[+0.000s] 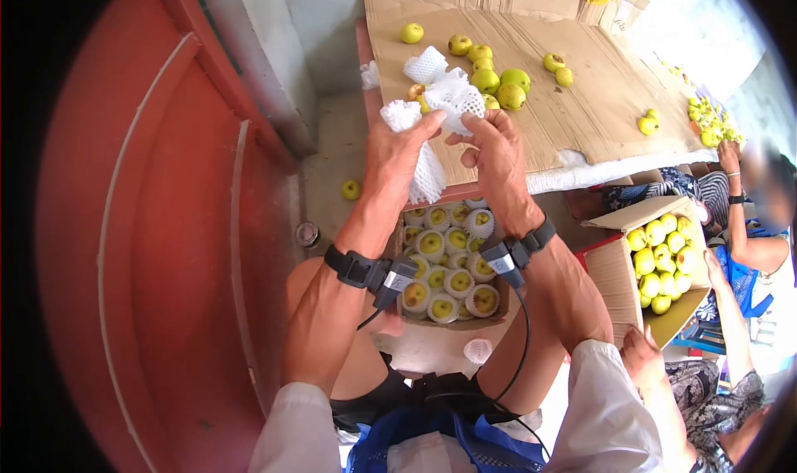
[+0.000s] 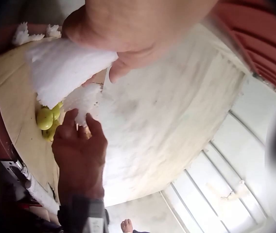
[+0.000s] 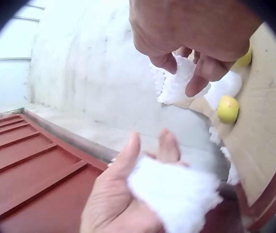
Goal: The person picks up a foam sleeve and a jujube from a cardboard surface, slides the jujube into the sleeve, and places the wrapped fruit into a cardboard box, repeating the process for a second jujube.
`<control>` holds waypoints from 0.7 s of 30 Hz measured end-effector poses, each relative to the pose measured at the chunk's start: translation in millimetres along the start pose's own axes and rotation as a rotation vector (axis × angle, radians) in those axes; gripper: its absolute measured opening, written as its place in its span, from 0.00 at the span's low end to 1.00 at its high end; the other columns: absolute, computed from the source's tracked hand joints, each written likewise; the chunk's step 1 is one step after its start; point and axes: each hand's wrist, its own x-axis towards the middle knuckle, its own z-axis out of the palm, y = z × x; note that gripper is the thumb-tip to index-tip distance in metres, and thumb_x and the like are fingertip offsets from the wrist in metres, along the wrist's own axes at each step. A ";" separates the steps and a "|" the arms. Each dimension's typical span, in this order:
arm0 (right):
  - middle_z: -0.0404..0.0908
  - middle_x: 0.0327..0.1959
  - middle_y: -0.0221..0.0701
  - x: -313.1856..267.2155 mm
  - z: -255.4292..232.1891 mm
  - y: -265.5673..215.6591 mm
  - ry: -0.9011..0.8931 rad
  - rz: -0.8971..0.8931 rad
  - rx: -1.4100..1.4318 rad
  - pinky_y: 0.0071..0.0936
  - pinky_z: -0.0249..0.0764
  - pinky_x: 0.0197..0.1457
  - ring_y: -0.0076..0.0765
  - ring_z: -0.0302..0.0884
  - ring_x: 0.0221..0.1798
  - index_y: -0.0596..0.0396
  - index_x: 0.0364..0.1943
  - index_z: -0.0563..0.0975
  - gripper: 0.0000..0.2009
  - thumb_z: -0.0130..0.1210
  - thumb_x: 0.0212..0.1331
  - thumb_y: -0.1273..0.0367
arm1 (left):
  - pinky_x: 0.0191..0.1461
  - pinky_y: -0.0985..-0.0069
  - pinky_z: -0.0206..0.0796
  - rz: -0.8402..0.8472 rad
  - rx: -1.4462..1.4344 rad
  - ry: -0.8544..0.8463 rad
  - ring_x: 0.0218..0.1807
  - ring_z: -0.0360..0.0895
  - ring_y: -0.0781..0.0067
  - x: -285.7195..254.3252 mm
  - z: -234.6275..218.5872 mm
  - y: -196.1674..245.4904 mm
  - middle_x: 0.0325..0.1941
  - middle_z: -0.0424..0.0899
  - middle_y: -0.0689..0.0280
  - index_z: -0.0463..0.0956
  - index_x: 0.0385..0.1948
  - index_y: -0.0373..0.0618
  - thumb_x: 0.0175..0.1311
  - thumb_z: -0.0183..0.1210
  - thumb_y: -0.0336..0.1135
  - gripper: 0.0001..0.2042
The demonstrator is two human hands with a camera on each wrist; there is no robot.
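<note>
Closest to the left-wrist camera, the left hand [image 2: 140,26] grips a white foam tube [image 2: 65,70] against its palm; whether it is one sleeve or several nested, I cannot tell. Its long axis runs from beyond the thumb back toward the body. Between the two hands, to the right of that tube, is a spread foam net [image 1: 457,99]. It sits ahead and slightly left of the right hand [image 1: 498,162], which pinches its near edge between thumb and fingers; the left thumb tip is just beside that edge, perhaps touching.

Beyond, on the cardboard [image 1: 598,99], lie another sleeve [image 1: 425,64] and a cluster of bare apples [image 1: 512,97]. That cluster lies ahead of the right hand, which I judge the nearer one to it. Below the hands, netted apples [image 1: 432,242] fill a box [image 1: 501,316]. Farther right, a tilted carton [image 1: 610,275] holds unwrapped apples [image 1: 661,257].
</note>
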 end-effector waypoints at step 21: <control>0.84 0.46 0.33 -27.6 -8.0 -4.9 -0.004 0.162 0.318 0.20 0.70 0.27 0.28 0.78 0.27 0.54 0.50 0.75 0.12 0.54 0.72 0.61 | 0.54 0.70 0.75 -0.031 0.022 -0.027 0.47 0.83 0.71 -0.1 -1.0 -12.3 0.47 0.86 0.62 0.79 0.50 0.35 0.58 0.64 0.22 0.16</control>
